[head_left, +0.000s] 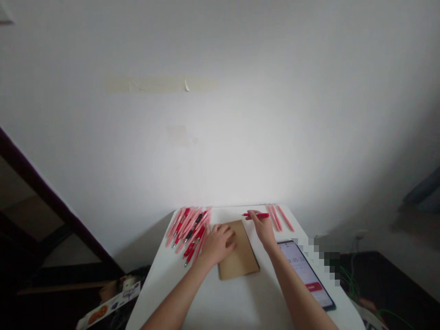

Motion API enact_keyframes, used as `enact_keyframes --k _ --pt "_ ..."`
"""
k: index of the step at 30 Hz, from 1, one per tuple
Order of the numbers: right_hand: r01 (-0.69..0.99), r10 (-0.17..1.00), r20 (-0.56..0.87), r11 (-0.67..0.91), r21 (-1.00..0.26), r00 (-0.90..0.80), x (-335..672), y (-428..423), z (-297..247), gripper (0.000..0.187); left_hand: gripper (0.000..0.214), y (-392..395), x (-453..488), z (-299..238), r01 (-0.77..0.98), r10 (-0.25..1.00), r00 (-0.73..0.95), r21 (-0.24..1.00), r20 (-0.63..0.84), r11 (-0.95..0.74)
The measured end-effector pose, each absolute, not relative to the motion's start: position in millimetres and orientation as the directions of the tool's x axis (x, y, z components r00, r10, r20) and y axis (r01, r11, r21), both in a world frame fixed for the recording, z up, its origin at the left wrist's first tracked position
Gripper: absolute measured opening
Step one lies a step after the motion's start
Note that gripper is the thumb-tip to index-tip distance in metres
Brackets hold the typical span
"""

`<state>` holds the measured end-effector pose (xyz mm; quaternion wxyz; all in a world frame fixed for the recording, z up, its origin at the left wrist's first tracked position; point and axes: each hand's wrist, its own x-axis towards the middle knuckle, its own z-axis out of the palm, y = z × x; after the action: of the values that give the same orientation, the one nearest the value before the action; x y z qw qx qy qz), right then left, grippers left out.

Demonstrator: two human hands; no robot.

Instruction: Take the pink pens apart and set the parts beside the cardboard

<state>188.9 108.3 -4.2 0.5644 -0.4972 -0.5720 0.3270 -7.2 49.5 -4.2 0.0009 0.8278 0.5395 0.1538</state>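
Observation:
My right hand (261,228) pinches a red pen (264,216) near the far edge of the white table, a little right of the notebook. The pen lies roughly level, its tip toward the left. My left hand (219,243) rests on the left part of a brown-covered notebook (242,262), fingers apart and slightly bent; part of the cover is hidden under it. Beside that hand, at the table's left, is a loose pile of pink pens (187,225) with several red ones and at least one black pen (198,219) mixed in.
A few pink pens (285,217) lie side by side at the far right of the table (230,302). A phone (304,277) with a lit timer screen lies by my right forearm. The wall (240,137) stands directly behind the table. Green cables (352,282) hang at the lower right.

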Motion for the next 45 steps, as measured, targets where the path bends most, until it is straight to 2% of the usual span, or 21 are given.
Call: enact_keyframes --k 4,8,14,22,31,45 --pt "0.215 0.941 0.321 0.294 -0.931 0.103 179 116 -14 0.040 0.025 50 1 -6 0.922 0.890 0.317 0.113 0.327 -0.370" --pt "0.242 0.937 0.336 0.306 -0.921 0.094 180 113 -26 0.038 0.027 47 4 -15 0.934 0.869 0.283 0.089 0.406 -0.346" --pt "0.286 0.922 0.370 0.326 -0.901 0.115 184 110 -31 0.044 0.028 47 2 -19 0.932 0.880 0.258 0.135 0.400 -0.335" --pt "0.279 0.929 0.365 0.337 -0.899 0.055 184 109 -32 0.042 0.028 47 1 -18 0.928 0.894 0.244 0.176 0.377 -0.327" --pt "0.279 0.931 0.363 0.340 -0.898 0.031 184 110 -33 0.037 0.028 46 1 -16 0.935 0.882 0.261 0.125 0.392 -0.332" --pt "0.300 0.924 0.382 0.361 -0.883 0.014 183 108 -31 0.041 0.028 45 2 -18 0.944 0.881 0.247 0.105 0.403 -0.313"
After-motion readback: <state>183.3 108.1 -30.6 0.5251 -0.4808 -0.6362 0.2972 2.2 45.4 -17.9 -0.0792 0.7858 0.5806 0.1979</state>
